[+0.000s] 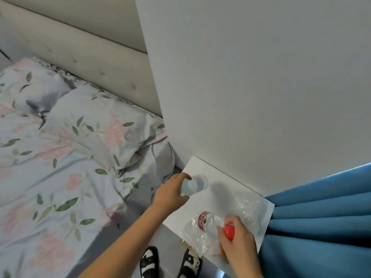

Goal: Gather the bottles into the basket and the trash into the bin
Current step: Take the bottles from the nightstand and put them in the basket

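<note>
Gripping, with the right hand [237, 237], the neck end of a clear bottle [210, 222] around its red cap [229, 232], fingers curled tight, probably so as to be lifting it by the stiffest part. Reaching, with the left hand [172, 192], around a pale, blurred object [193, 185] on the table [222, 177], thumb and fingers curved about it; looking like a second bottle seen end-on, though too smeared to be telling, and not showing whether the fingers are pressing on it or only closing in. Working both hands at once, presumably to be carrying two things in one trip. Lying under and beside the red-capped bottle, crumpled clear plastic wrap [194, 235], likely the trash, its edges hard to be separating from the white tabletop; possibly more of it, or another clear item, near the blue curtain [321, 207], indistinct. Hanging against the table's right edge, that curtain, hiding whatever is standing behind. Standing below, feet in dark shoes [149, 259] on the floor beside the bed [60, 157] with floral bedding. Showing neither basket nor bin anywhere in view.
</note>
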Demonstrator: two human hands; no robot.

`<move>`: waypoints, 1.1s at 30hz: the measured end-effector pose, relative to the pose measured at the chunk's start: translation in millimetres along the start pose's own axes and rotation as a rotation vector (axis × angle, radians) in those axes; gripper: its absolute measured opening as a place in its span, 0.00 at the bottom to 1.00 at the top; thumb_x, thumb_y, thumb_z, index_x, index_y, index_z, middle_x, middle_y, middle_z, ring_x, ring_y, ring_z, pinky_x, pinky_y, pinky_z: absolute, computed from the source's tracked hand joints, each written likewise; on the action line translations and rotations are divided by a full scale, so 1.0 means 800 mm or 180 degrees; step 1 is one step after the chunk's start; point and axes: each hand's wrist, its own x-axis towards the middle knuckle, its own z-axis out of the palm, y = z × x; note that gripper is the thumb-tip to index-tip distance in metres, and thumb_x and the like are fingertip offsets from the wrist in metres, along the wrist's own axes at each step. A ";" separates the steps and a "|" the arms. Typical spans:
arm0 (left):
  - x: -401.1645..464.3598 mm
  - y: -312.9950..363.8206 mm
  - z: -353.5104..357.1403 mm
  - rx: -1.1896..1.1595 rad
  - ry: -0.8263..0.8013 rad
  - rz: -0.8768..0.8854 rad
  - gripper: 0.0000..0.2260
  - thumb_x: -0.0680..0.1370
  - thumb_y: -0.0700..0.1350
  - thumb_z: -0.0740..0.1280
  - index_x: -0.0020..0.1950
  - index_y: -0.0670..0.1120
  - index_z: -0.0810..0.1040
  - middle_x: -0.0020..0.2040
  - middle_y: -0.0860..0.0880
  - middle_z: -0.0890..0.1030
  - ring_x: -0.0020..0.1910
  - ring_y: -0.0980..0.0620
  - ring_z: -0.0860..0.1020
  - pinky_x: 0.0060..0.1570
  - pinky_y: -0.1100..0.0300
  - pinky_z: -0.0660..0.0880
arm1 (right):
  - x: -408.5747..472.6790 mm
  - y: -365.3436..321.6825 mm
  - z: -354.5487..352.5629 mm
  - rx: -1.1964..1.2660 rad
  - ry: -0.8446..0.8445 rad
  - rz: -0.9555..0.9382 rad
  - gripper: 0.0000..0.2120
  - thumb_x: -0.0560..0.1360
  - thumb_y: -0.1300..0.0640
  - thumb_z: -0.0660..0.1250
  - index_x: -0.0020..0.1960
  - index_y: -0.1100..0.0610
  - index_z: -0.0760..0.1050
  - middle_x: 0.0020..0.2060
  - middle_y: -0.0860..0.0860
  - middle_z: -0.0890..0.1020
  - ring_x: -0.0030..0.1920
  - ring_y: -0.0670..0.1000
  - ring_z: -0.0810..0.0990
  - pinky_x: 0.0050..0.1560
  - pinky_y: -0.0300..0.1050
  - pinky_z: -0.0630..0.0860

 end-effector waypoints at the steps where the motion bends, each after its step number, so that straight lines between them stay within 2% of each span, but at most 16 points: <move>1: -0.017 -0.012 -0.011 -0.0139 0.0137 -0.0088 0.23 0.70 0.48 0.70 0.64 0.57 0.68 0.62 0.55 0.73 0.55 0.51 0.74 0.46 0.55 0.74 | -0.001 -0.015 0.001 -0.0037 -0.0139 -0.0044 0.11 0.72 0.55 0.72 0.44 0.52 0.69 0.37 0.46 0.77 0.35 0.41 0.73 0.34 0.27 0.71; 4: -0.076 -0.054 -0.038 -0.0571 0.0503 -0.0378 0.24 0.68 0.51 0.72 0.62 0.60 0.70 0.59 0.57 0.75 0.54 0.54 0.75 0.48 0.56 0.75 | -0.011 -0.062 0.005 -0.0183 -0.0439 -0.0195 0.09 0.73 0.52 0.70 0.47 0.51 0.70 0.40 0.46 0.78 0.38 0.42 0.74 0.33 0.29 0.70; 7: -0.147 -0.094 -0.060 -0.0989 0.0861 -0.0585 0.23 0.67 0.51 0.72 0.60 0.61 0.71 0.56 0.60 0.75 0.53 0.56 0.75 0.48 0.58 0.75 | -0.032 -0.106 0.024 -0.0332 -0.0590 -0.0397 0.09 0.73 0.50 0.70 0.47 0.49 0.70 0.42 0.47 0.80 0.42 0.48 0.77 0.40 0.32 0.68; 11: -0.248 -0.145 -0.086 -0.1167 0.1186 -0.0906 0.23 0.67 0.50 0.72 0.60 0.61 0.72 0.55 0.63 0.73 0.52 0.59 0.74 0.44 0.66 0.71 | -0.081 -0.163 0.065 -0.0433 -0.0806 -0.0773 0.09 0.72 0.49 0.70 0.49 0.46 0.70 0.45 0.47 0.81 0.45 0.48 0.78 0.46 0.37 0.74; 14: -0.329 -0.190 -0.095 -0.1280 0.1378 -0.1059 0.23 0.68 0.49 0.72 0.60 0.62 0.72 0.58 0.63 0.74 0.54 0.60 0.74 0.46 0.65 0.71 | -0.129 -0.204 0.106 -0.0425 -0.1001 -0.1076 0.07 0.71 0.53 0.70 0.47 0.47 0.73 0.44 0.47 0.81 0.44 0.48 0.79 0.49 0.43 0.78; 17: -0.416 -0.228 -0.100 -0.1321 0.1538 -0.1257 0.23 0.68 0.49 0.72 0.61 0.60 0.72 0.58 0.63 0.73 0.55 0.60 0.73 0.48 0.65 0.70 | -0.187 -0.243 0.151 -0.0440 -0.1137 -0.1430 0.07 0.70 0.53 0.71 0.46 0.48 0.74 0.42 0.47 0.82 0.43 0.49 0.80 0.47 0.45 0.78; 19: -0.472 -0.250 -0.100 -0.1328 0.1644 -0.1391 0.23 0.68 0.49 0.72 0.61 0.60 0.72 0.57 0.63 0.72 0.55 0.60 0.73 0.48 0.64 0.70 | -0.228 -0.265 0.181 -0.0477 -0.1254 -0.1654 0.08 0.69 0.53 0.72 0.46 0.49 0.75 0.42 0.47 0.82 0.44 0.50 0.80 0.45 0.43 0.77; 23: -0.583 -0.288 -0.094 -0.1459 0.1913 -0.1746 0.23 0.69 0.50 0.72 0.62 0.60 0.72 0.61 0.61 0.74 0.58 0.59 0.73 0.52 0.63 0.70 | -0.310 -0.303 0.236 -0.0522 -0.1594 -0.2106 0.08 0.70 0.55 0.72 0.45 0.48 0.74 0.40 0.46 0.80 0.41 0.46 0.77 0.39 0.29 0.68; 25: -0.640 -0.307 -0.085 -0.1573 0.2125 -0.2036 0.23 0.70 0.49 0.72 0.63 0.58 0.72 0.63 0.59 0.74 0.60 0.58 0.73 0.53 0.63 0.69 | -0.355 -0.320 0.265 -0.0561 -0.1789 -0.2410 0.09 0.69 0.57 0.73 0.44 0.49 0.74 0.38 0.42 0.77 0.39 0.42 0.75 0.38 0.25 0.67; 30: -0.759 -0.332 -0.054 -0.1858 0.2751 -0.2727 0.23 0.70 0.49 0.72 0.63 0.58 0.73 0.61 0.59 0.75 0.57 0.58 0.73 0.50 0.63 0.69 | -0.445 -0.353 0.327 -0.0713 -0.2415 -0.3082 0.08 0.70 0.58 0.72 0.45 0.51 0.75 0.40 0.44 0.78 0.41 0.42 0.75 0.39 0.29 0.67; 33: -0.818 -0.333 -0.030 -0.2003 0.3100 -0.3169 0.22 0.70 0.50 0.71 0.63 0.59 0.73 0.60 0.59 0.75 0.55 0.57 0.74 0.49 0.60 0.72 | -0.489 -0.370 0.359 -0.0837 -0.2792 -0.3449 0.08 0.69 0.59 0.72 0.45 0.50 0.74 0.40 0.45 0.78 0.42 0.46 0.76 0.39 0.30 0.68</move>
